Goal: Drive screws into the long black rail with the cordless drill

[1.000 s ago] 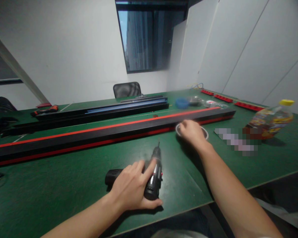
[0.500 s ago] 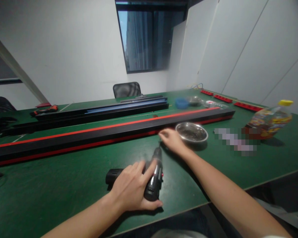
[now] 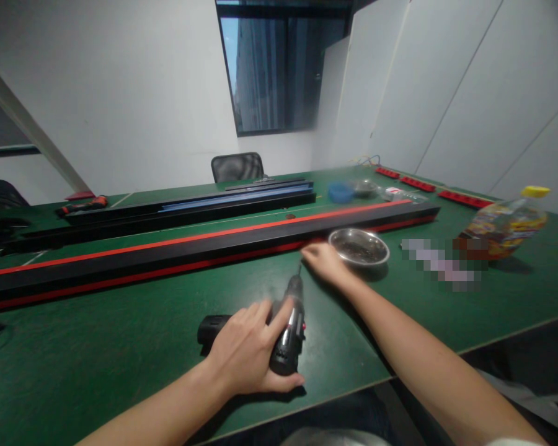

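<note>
A black cordless drill (image 3: 289,347) lies on its side on the green table, its bit pointing away from me. My left hand (image 3: 248,347) is closed over its body and handle. Just beyond the bit's tip is my right hand (image 3: 323,260), fingers pinched together; whatever they hold, if anything, is too small to make out. Beside that hand, on its right, stands a round metal bowl (image 3: 382,259) with small dark pieces in it. Behind the hand runs a long black bar with red edges (image 3: 177,248), lying across the table.
More long black bars (image 3: 242,205) lie farther back, with an orange-and-black tool (image 3: 86,205) at the left. A yellow-capped bottle (image 3: 506,226) stands at the right near a blurred-out flat item. Red power strips (image 3: 465,199) line the far right edge of the green table (image 3: 121,365).
My right hand has shifted slightly to the right, a little away from the drill bit's tip. The left hand and the drill have stayed in place.
</note>
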`<state>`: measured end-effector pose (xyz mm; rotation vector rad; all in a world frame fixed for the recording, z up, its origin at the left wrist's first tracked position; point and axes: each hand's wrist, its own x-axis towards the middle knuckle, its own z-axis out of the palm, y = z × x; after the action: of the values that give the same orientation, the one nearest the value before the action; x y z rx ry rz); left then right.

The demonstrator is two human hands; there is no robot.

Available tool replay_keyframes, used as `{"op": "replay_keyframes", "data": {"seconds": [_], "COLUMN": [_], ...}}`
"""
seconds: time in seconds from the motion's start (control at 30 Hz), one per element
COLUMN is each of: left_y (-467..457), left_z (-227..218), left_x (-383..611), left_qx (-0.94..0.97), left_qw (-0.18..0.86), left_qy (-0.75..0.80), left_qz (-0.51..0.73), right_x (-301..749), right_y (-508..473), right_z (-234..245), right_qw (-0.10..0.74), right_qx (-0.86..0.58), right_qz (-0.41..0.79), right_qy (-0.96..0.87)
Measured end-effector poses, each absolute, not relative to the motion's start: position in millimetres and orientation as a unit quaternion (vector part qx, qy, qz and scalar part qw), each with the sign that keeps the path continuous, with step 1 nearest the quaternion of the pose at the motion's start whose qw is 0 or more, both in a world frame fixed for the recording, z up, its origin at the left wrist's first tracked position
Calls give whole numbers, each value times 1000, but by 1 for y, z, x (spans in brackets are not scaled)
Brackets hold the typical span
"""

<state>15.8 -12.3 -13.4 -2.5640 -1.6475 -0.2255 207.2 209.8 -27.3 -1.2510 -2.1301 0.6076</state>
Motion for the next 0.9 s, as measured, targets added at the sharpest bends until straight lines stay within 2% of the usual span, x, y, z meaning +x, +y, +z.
{"op": "replay_keyframes", "data": {"seconds": [0.9], "left_y": [-13], "left_z": [-13], "left_x": [17], "left_qx": [-834], "left_qw": [40], "left_qy": [-545], "left_qz": [-76], "right_x": [213], "right_y": [206], "right_z": [-12], "right_qw": [212], "right_qx": [-419], "right_qz": [323], "right_qy": [-822]}}
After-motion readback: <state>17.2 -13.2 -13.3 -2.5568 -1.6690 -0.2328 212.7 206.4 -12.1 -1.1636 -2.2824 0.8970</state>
